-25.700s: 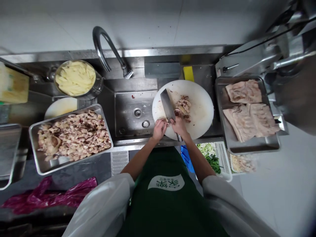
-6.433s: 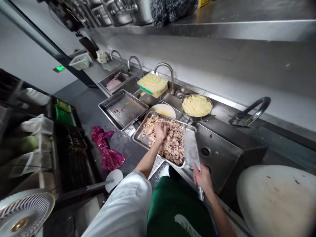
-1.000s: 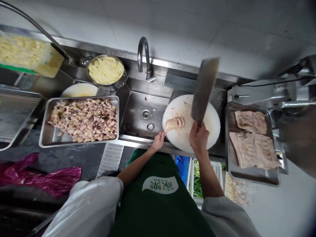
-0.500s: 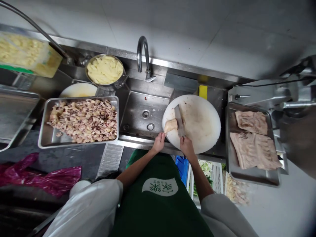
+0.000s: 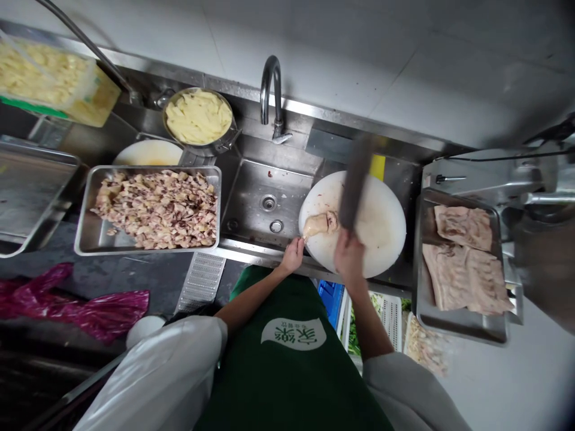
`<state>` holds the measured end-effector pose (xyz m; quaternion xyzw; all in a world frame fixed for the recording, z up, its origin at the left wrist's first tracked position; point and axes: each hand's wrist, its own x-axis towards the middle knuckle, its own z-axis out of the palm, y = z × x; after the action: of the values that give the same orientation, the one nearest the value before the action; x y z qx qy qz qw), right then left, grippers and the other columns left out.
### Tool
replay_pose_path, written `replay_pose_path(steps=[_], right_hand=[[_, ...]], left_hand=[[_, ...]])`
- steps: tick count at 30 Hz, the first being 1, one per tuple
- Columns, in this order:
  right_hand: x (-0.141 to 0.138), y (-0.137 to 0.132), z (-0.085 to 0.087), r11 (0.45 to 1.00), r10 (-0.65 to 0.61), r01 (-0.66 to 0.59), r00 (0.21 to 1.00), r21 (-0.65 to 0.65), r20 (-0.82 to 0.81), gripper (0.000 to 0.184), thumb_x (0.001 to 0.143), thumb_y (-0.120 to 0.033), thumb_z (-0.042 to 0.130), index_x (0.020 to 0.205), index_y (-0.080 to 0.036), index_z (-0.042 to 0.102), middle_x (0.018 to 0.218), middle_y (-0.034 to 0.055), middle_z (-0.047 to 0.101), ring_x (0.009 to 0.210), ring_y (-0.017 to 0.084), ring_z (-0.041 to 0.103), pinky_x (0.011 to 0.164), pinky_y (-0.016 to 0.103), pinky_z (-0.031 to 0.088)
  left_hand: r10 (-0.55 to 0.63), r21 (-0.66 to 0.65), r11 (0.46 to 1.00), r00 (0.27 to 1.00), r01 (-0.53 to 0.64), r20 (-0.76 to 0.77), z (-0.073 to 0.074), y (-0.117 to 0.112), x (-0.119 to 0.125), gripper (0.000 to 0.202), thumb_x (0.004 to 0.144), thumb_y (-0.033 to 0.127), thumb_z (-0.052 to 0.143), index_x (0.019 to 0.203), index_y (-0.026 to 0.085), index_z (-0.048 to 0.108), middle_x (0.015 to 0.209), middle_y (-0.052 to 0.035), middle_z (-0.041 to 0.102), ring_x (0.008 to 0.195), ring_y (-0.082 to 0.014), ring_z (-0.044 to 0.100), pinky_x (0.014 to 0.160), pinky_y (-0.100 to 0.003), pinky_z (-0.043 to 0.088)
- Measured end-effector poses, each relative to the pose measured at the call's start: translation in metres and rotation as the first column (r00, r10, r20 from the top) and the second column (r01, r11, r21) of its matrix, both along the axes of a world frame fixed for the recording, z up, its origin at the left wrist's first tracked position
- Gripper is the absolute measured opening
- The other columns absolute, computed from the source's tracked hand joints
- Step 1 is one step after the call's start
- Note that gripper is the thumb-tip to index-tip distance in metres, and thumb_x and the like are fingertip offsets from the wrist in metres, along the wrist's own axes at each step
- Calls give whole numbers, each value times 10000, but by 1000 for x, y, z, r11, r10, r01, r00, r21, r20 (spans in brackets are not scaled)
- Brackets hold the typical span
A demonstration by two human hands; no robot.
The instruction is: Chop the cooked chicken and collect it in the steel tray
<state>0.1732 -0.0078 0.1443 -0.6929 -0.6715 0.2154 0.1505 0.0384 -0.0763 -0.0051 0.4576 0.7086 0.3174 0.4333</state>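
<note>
A round white cutting board (image 5: 381, 227) lies on the steel counter right of the sink. A pale piece of poultry (image 5: 320, 223) rests on its left part. My left hand (image 5: 293, 255) pinches the near end of that piece at the board's edge. My right hand (image 5: 348, 256) is closed round the handle of a cleaver (image 5: 354, 181), whose blade is raised over the board and smeared by motion.
A steel tray of chopped meat (image 5: 155, 208) sits left of the sink (image 5: 265, 194) with its faucet (image 5: 272, 96). A pot of pale strips (image 5: 198, 117) stands behind. A tray of raw pork slabs (image 5: 465, 260) lies at right. A magenta bag (image 5: 67, 299) lies lower left.
The cleaver came down onto the poultry half a second ago and is now lifted again above the board. My left hand has kept its hold on the piece.
</note>
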Motion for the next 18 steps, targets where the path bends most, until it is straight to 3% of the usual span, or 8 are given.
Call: replay_pose_path(steps=[2, 4, 7, 9, 11, 15, 18], right_hand=[[-2, 3, -35, 971, 105, -87, 992, -224, 68, 379, 979, -318, 372, 881, -113, 675, 713, 179, 694, 658, 255, 668, 596, 309, 440], [5, 10, -65, 938, 132, -122, 991, -326, 7, 358, 979, -322, 382, 889, -122, 664, 653, 121, 668, 584, 209, 635, 563, 278, 434], [27, 22, -84, 887, 20, -100, 984, -451, -178, 373, 988, -426, 386, 886, -155, 622, 524, 6, 564, 424, 155, 531, 471, 247, 406], [40, 28, -77, 882, -63, -59, 969, -468, -241, 376, 980, -475, 398, 868, -175, 595, 493, -25, 518, 383, 147, 495, 445, 247, 397], [45, 30, -57, 909, -52, -49, 972, -414, -230, 376, 975, -484, 401, 830, -188, 584, 491, -15, 520, 391, 159, 507, 459, 263, 409], [34, 22, 4, 999, 27, -30, 994, -28, -105, 421, 982, -504, 388, 883, -180, 638, 690, 108, 673, 643, 246, 655, 619, 321, 470], [16, 10, 22, 985, -35, 47, 996, 165, -77, 530, 1012, -541, 327, 1002, -142, 675, 816, 171, 713, 803, 292, 692, 673, 338, 474]], left_hand=[[-15, 3, 1000, 1000, 15, -10, 2, 0, -1, 325, 1071, 329, 306, 912, 185, 550, 807, -57, 651, 794, -191, 642, 795, -304, 471], [-17, 13, 1000, 1000, 17, -11, 3, 0, -3, 318, 1069, 319, 306, 917, 183, 551, 817, -63, 654, 795, -196, 643, 792, -309, 472], [0, 13, 1000, 1000, 0, -17, 2, 0, -5, 315, 1068, 315, 303, 934, 183, 555, 840, -69, 661, 826, -202, 645, 811, -316, 473], [4, 5, 1000, 1000, -4, -18, 1, 0, -6, 328, 1071, 336, 301, 934, 186, 558, 834, -63, 658, 835, -200, 646, 820, -314, 473], [-1, -4, 1000, 1000, 1, -11, 1, 0, -5, 350, 1074, 369, 298, 926, 189, 559, 816, -57, 652, 823, -197, 645, 815, -309, 473], [-1, -8, 1000, 1000, 1, -24, 1, 1, -3, 346, 1075, 364, 300, 934, 188, 562, 839, -63, 662, 829, -197, 648, 817, -309, 471], [-8, -16, 1000, 999, 8, -41, 2, 1, -1, 329, 1072, 329, 299, 941, 186, 564, 843, -70, 667, 830, -203, 653, 814, -314, 471]])
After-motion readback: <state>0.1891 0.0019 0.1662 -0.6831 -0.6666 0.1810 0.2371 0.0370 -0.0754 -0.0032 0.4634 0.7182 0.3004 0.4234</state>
